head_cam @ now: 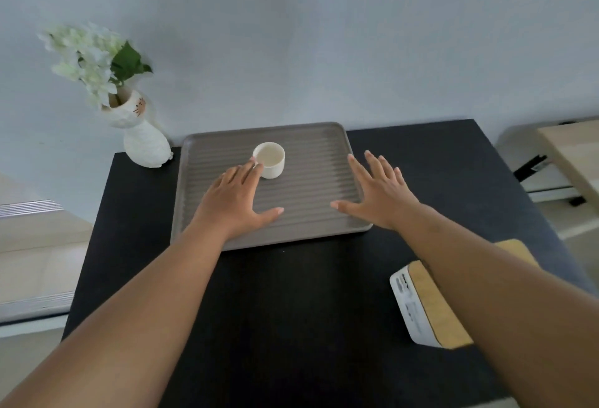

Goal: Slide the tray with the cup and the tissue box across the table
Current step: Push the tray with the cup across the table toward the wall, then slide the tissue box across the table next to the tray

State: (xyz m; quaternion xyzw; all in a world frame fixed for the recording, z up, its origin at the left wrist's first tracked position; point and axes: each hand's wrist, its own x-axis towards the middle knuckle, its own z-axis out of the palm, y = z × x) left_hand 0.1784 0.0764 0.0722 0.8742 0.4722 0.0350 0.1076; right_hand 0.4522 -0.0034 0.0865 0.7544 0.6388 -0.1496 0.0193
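Note:
A grey ribbed tray lies at the far side of the black table. A small white cup stands upright on the tray, left of its middle. My left hand hovers over the tray with fingers spread, its fingertips right beside the cup. My right hand is spread flat over the tray's right edge. Neither hand holds anything. The tissue box, white with a wooden top, sits on the table at the near right, off the tray, partly hidden by my right forearm.
A white vase with white flowers stands at the table's far left corner, close to the tray. A pale wall rises right behind the table. A light wooden piece of furniture is at the far right, off the table.

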